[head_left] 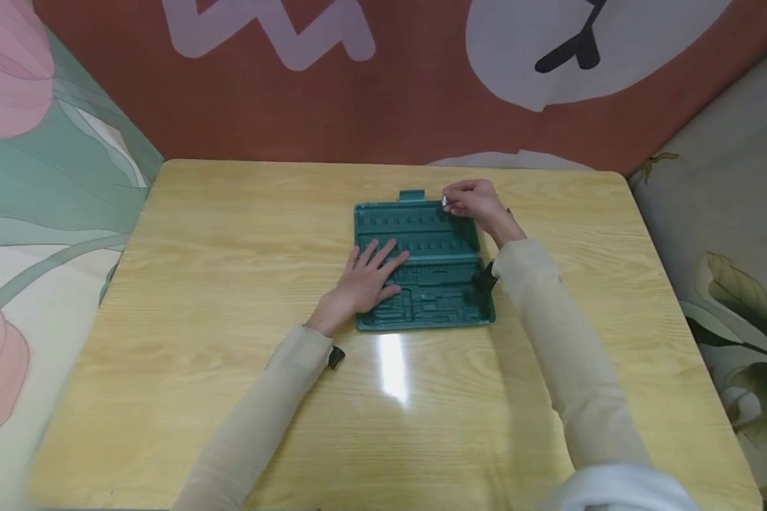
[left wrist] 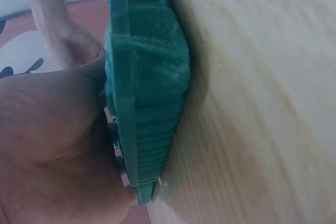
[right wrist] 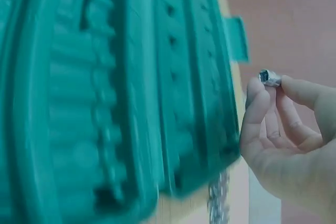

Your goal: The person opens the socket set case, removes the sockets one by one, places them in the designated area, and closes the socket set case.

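Observation:
A green plastic tool case (head_left: 422,292) lies opened flat on the table, its moulded slots showing. My left hand (head_left: 366,280) rests with spread fingers on the left side of the case, across its middle. In the left wrist view the palm (left wrist: 52,145) is beside the case's outer wall (left wrist: 152,72). My right hand (head_left: 476,202) is at the far right corner of the case. Between thumb and fingertips it pinches a small silver socket (right wrist: 270,77), held just off the case's edge with its hollow end showing.
The case stands on a pale wooden table (head_left: 230,284). A latch tab (head_left: 412,195) sticks out from its far edge. Close behind the table is a reddish-brown patterned backdrop (head_left: 294,121). A blurred shiny strip (right wrist: 218,198) shows beside the case in the right wrist view.

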### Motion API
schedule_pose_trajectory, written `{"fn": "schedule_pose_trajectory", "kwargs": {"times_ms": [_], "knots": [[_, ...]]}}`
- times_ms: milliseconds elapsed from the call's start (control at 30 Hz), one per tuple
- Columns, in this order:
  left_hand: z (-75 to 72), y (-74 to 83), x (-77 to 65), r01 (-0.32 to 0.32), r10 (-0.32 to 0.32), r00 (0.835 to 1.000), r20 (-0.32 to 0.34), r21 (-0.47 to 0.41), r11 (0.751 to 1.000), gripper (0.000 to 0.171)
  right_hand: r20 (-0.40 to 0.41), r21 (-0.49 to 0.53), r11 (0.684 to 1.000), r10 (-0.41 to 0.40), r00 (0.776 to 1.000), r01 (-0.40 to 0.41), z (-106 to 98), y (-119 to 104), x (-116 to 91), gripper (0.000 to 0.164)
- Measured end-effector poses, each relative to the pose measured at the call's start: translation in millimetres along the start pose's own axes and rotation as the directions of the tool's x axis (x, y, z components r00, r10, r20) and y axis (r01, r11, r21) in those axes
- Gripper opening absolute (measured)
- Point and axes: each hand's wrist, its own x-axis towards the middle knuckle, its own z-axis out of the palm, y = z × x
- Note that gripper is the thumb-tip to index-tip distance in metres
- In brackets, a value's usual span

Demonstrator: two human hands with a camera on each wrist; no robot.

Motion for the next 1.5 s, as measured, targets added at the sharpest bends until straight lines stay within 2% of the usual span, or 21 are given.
{"fn": "schedule_pose_trajectory", "kwargs": {"times_ms": [167, 567, 800, 900, 1200, 1500], "knots": [[-0.6, -2.8, -2.5, 0.003, -0.002, 1.000, -0.006, 0.009, 1.000, 0.063, -0.066, 0.009, 1.000, 0.007, 0.998, -0.006, -22, 5, -5, 0.038], [0.0, 1.0, 0.1, -0.010, 0.010, 1.000, -0.009, 0.001, 1.000, 0.063, -0.182, -0.131, 0.991, -0.005, 0.983, -0.019, -78, 20, -24, 0.036], [-0.3, 2.7, -0.8, -0.013, 0.013, 1.000, -0.010, -0.003, 1.000, 0.063, -0.308, -0.155, 0.987, -0.001, 0.951, -0.049, -100, 40, -27, 0.033], [-0.6, 3.6, -1.3, -0.013, 0.013, 1.000, -0.004, -0.007, 1.000, 0.063, -0.347, -0.160, 0.984, 0.015, 0.938, -0.076, -105, 47, -24, 0.034], [2.8, 2.9, 1.5, -0.011, 0.011, 1.000, -0.006, 0.009, 1.000, 0.064, -0.396, -0.185, 0.976, 0.034, 0.918, -0.116, -105, 53, -20, 0.037], [2.7, 0.2, 2.3, -0.014, 0.014, 1.000, -0.002, 0.010, 1.000, 0.064, -0.434, -0.268, 0.959, -0.032, 0.900, -0.095, -99, 58, -16, 0.032]]}}
